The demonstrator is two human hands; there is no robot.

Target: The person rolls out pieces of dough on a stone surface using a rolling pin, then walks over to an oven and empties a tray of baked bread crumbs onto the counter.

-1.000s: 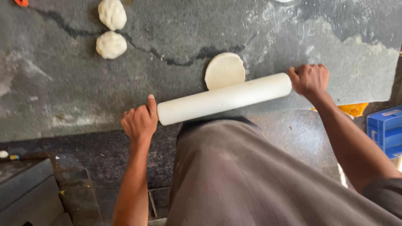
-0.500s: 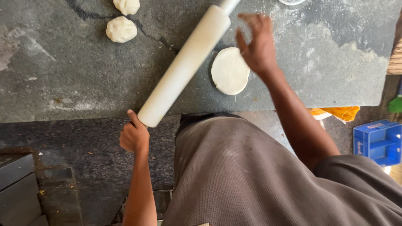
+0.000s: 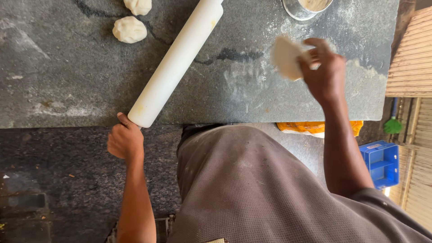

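On the grey stone worktop (image 3: 81,90), a white rolling pin (image 3: 176,63) lies diagonally, near end at the front edge. Left hand (image 3: 125,140): grip loosely curled, thumb touching the pin's near end, not wrapped around it. Right hand (image 3: 325,74): grip pinched on a flattened dough disc (image 3: 285,56), lifted and tilted above a floury patch. Two dough balls (image 3: 129,29) sit at far left, well apart from both hands. A metal bowl (image 3: 298,10) stands just beyond the disc. Blue crate (image 3: 382,163) on the floor, right.
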